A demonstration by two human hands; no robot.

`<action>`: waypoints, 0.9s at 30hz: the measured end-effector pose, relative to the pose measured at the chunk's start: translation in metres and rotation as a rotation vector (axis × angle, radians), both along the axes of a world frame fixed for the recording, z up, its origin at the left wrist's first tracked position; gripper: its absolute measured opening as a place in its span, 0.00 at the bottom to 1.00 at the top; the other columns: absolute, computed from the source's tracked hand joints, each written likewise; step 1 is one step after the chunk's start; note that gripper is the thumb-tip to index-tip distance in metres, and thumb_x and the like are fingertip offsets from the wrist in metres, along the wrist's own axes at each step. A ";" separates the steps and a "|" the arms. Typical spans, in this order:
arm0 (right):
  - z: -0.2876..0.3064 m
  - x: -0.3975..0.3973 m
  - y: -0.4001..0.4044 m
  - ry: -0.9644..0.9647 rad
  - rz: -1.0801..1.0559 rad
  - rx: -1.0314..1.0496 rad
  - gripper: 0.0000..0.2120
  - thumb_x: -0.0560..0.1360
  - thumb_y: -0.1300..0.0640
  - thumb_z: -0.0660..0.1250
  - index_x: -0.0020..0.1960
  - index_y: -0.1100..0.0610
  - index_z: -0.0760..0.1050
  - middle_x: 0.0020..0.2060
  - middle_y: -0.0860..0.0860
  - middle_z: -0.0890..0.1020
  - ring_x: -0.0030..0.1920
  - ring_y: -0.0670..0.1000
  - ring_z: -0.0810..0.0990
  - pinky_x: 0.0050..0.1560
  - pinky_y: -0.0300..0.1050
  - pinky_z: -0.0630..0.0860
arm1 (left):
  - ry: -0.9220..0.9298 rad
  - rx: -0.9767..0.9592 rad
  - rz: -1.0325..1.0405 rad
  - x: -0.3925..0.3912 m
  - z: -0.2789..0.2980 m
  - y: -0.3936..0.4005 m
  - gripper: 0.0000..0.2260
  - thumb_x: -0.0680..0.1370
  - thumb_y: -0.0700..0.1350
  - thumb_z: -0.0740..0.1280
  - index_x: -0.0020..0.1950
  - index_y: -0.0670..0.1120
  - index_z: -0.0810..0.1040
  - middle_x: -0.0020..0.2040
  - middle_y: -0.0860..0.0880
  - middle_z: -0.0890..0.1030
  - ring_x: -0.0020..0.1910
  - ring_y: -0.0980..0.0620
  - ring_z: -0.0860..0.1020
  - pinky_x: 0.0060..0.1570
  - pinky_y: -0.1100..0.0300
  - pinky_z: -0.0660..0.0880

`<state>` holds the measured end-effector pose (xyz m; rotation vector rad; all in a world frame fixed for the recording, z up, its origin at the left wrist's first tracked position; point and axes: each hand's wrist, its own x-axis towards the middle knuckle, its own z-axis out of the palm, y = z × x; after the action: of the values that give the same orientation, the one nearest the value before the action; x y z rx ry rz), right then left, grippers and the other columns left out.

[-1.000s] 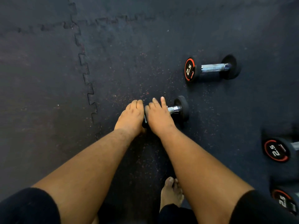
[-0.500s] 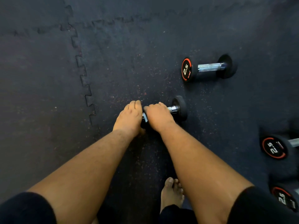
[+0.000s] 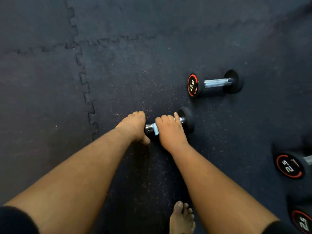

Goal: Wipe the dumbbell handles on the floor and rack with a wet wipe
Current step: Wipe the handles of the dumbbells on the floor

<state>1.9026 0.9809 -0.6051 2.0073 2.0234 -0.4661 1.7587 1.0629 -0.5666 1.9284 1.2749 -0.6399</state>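
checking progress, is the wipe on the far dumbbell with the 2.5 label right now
No, the far dumbbell lies untouched, while the wet wipe is under the right hand on the near dumbbell's handle.

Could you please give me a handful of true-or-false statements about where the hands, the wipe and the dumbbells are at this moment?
1. The right hand is wrapped around the handle of the near dumbbell with a white wipe under it. True.
2. The left hand is flat on the floor, away from any dumbbell. False: it holds the left end of the near dumbbell.
3. The far dumbbell lies on the floor untouched, its end marked 2.5. True.
4. The near dumbbell is lifted into the air. False: it lies on the floor mat.
5. Both feet are in shoes. False: the one bare foot in view has no shoe.
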 end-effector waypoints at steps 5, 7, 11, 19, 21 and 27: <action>-0.006 0.007 -0.014 -0.087 0.006 0.095 0.15 0.76 0.60 0.63 0.63 0.55 0.71 0.56 0.54 0.77 0.62 0.58 0.75 0.77 0.63 0.57 | 0.001 -0.006 0.011 0.000 -0.003 -0.001 0.40 0.62 0.57 0.84 0.66 0.45 0.67 0.64 0.44 0.74 0.63 0.44 0.75 0.60 0.50 0.75; 0.001 0.010 0.014 -0.067 0.048 -0.041 0.09 0.78 0.60 0.60 0.58 0.53 0.73 0.52 0.53 0.80 0.57 0.58 0.78 0.76 0.60 0.59 | -0.002 0.007 0.024 0.000 -0.003 -0.005 0.41 0.62 0.56 0.84 0.66 0.45 0.67 0.64 0.44 0.74 0.63 0.43 0.75 0.60 0.49 0.75; 0.004 0.019 0.017 -0.022 0.102 -0.116 0.12 0.79 0.59 0.59 0.61 0.53 0.73 0.57 0.53 0.80 0.61 0.57 0.78 0.74 0.56 0.62 | -0.004 0.025 0.035 0.001 0.002 -0.009 0.41 0.62 0.54 0.85 0.67 0.44 0.67 0.65 0.43 0.74 0.64 0.42 0.75 0.61 0.49 0.75; -0.001 -0.029 -0.079 0.562 -1.107 0.415 0.24 0.79 0.68 0.60 0.74 0.55 0.72 0.73 0.53 0.73 0.74 0.53 0.69 0.77 0.48 0.63 | 0.006 0.027 0.042 0.002 0.008 -0.013 0.42 0.63 0.56 0.84 0.69 0.45 0.66 0.66 0.44 0.72 0.65 0.43 0.75 0.63 0.46 0.76; 0.000 -0.042 -0.067 0.897 -1.764 0.477 0.18 0.81 0.64 0.60 0.70 0.57 0.75 0.61 0.55 0.81 0.61 0.55 0.80 0.65 0.51 0.75 | 0.008 0.029 0.033 0.002 0.007 -0.013 0.43 0.63 0.57 0.84 0.69 0.45 0.66 0.65 0.44 0.72 0.65 0.43 0.75 0.64 0.46 0.76; -0.004 -0.026 0.006 1.814 -2.126 0.452 0.05 0.79 0.63 0.64 0.54 0.60 0.77 0.43 0.55 0.81 0.47 0.55 0.81 0.57 0.50 0.78 | -0.005 0.098 0.013 0.000 0.002 -0.023 0.41 0.64 0.54 0.83 0.69 0.43 0.66 0.66 0.43 0.72 0.65 0.42 0.74 0.62 0.46 0.75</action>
<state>1.8768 0.9867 -0.6087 -1.2299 0.6789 1.0128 1.7589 1.0396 -0.5651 1.9981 1.3361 -0.5750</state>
